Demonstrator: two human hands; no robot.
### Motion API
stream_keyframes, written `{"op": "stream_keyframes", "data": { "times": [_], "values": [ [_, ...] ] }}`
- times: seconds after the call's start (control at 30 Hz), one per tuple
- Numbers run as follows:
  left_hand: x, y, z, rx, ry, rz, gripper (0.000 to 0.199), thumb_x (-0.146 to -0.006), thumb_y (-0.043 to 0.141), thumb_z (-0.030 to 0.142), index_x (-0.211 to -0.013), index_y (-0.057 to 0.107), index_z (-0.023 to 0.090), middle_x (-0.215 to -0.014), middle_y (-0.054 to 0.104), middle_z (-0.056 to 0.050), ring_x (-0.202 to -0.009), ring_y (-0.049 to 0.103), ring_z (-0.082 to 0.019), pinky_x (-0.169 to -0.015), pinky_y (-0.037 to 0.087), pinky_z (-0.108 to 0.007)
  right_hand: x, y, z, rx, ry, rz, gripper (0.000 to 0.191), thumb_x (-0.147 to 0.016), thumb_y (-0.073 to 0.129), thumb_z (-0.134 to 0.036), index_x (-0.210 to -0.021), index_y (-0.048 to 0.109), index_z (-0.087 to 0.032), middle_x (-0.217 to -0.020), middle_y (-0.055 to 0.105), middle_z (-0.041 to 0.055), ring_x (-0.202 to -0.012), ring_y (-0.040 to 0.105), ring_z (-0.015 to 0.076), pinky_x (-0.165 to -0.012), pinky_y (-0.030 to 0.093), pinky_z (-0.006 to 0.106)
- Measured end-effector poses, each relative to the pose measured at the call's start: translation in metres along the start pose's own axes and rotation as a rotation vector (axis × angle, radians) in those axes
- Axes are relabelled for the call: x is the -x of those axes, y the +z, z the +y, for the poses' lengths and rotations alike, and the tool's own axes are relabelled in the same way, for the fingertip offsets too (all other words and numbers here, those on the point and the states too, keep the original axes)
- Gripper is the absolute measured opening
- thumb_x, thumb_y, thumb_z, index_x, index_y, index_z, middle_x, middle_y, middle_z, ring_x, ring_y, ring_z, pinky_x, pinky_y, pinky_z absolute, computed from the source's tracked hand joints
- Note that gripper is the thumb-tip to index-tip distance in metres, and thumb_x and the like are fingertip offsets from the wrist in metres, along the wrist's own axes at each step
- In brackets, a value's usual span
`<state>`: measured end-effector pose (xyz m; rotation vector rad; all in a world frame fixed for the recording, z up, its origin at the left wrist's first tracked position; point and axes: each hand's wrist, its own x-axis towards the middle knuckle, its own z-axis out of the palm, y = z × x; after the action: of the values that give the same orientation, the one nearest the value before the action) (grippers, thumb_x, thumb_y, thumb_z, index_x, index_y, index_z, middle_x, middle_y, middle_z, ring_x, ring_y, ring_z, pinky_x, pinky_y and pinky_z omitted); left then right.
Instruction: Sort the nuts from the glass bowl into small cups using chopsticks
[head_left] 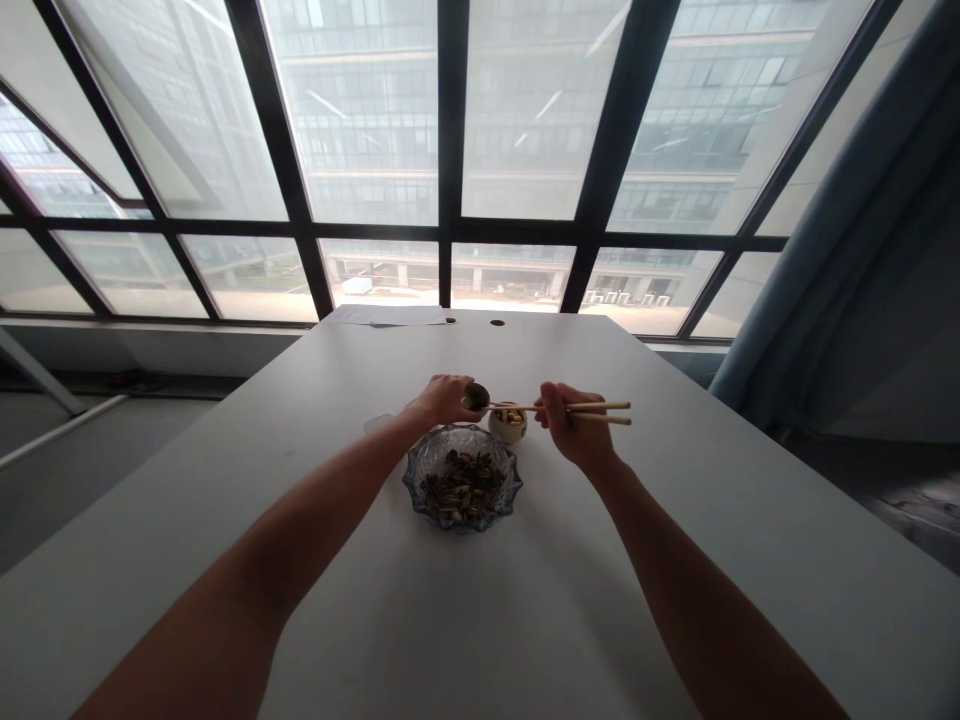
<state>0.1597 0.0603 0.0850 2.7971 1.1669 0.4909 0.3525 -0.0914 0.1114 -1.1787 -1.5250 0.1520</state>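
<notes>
Chopsticks (600,406), tips indistinct near left hand (448,399)

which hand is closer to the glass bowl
Left. The left hand is just beyond the glass bowl's far rim; the right hand is farther off, out to the bowl's right, past the white cup.

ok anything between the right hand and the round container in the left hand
Nothing visible blocks it; only chopsticks in the right hand span the gap to the container, crossing over the white bowl.
</notes>
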Motion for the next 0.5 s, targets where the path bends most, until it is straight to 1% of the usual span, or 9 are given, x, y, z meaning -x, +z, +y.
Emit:
{"op": "stream_keyframes", "data": {
  "times": [0.07,0.17,0.23,0.33,0.4,0.43,0.5],
  "values": [
    [-0.001,-0.001,-0.002,0.010,-0.069,-0.049,0.059,-0.066,0.074,0.055,-0.114,0.068,0.021,-0.105,0.075,-0.010,-0.101,0.068,-0.032,-0.091,0.050,-0.039,0.000,-0.003,-0.005,-0.088,0.077,-0.011,0.059,-0.092,0.046,-0.069,-0.062,0.062,-0.020,-0.047,0.059,0.0027,-0.041,0.054,0.0139,-0.040,0.043,0.025],
    [-0.001,-0.001,-0.006,0.039,-0.144,-0.108,0.063,-0.065,0.075,0.059,-0.115,0.069,0.021,-0.108,0.075,-0.011,-0.103,0.068,-0.033,-0.092,0.049,-0.039,0.001,-0.001,-0.008,-0.163,0.175,-0.176,0.061,-0.088,0.048,-0.073,-0.062,0.062,-0.019,-0.044,0.057,0.0021,-0.036,0.052,0.0127,-0.035,0.040,0.024],
    [0.000,-0.001,-0.007,0.052,-0.157,-0.153,0.065,-0.067,0.073,0.062,-0.116,0.069,0.020,-0.110,0.075,-0.012,-0.104,0.068,-0.033,-0.093,0.049,-0.039,0.003,0.004,-0.007,-0.163,0.200,-0.275,0.061,-0.086,0.049,-0.074,-0.062,0.062,-0.019,-0.045,0.058,0.0018,-0.037,0.052,0.0123,-0.036,0.040,0.023],
    [0.004,-0.002,-0.009,0.052,-0.160,-0.191,0.075,-0.070,0.069,0.065,-0.127,0.063,0.017,-0.121,0.071,-0.016,-0.115,0.064,-0.035,-0.100,0.046,-0.042,0.006,0.013,0.000,-0.128,0.189,-0.342,0.060,-0.088,0.048,-0.072,-0.063,0.061,-0.019,-0.048,0.059,0.0017,-0.040,0.054,0.0124,-0.038,0.041,0.022],
    [0.011,-0.005,-0.009,0.065,-0.159,-0.164,0.084,-0.071,0.067,0.067,-0.136,0.054,0.016,-0.134,0.063,-0.019,-0.127,0.056,-0.036,-0.108,0.039,-0.046,0.008,0.017,0.005,-0.109,0.170,-0.380,0.059,-0.089,0.048,-0.071,-0.064,0.061,-0.019,-0.049,0.060,0.0017,-0.041,0.054,0.0125,-0.039,0.041,0.022],
    [0.016,-0.008,-0.010,0.075,-0.154,-0.128,0.085,-0.073,0.066,0.068,-0.139,0.051,0.016,-0.140,0.058,-0.020,-0.132,0.052,-0.036,-0.112,0.034,-0.048,0.008,0.018,0.007,-0.104,0.162,-0.394,0.058,-0.090,0.047,-0.070,-0.065,0.061,-0.019,-0.050,0.060,0.0017,-0.042,0.055,0.0125,-0.039,0.042,0.022],
    [0.030,-0.014,-0.014,0.093,-0.136,-0.021,0.081,-0.079,0.060,0.068,-0.140,0.049,0.016,-0.145,0.053,-0.020,-0.137,0.048,-0.034,-0.117,0.025,-0.051,0.009,0.019,0.008,-0.104,0.150,-0.406,0.057,-0.091,0.046,-0.069,-0.067,0.061,-0.019,-0.050,0.060,0.0016,-0.042,0.055,0.0124,-0.040,0.043,0.022]
  ]
}}
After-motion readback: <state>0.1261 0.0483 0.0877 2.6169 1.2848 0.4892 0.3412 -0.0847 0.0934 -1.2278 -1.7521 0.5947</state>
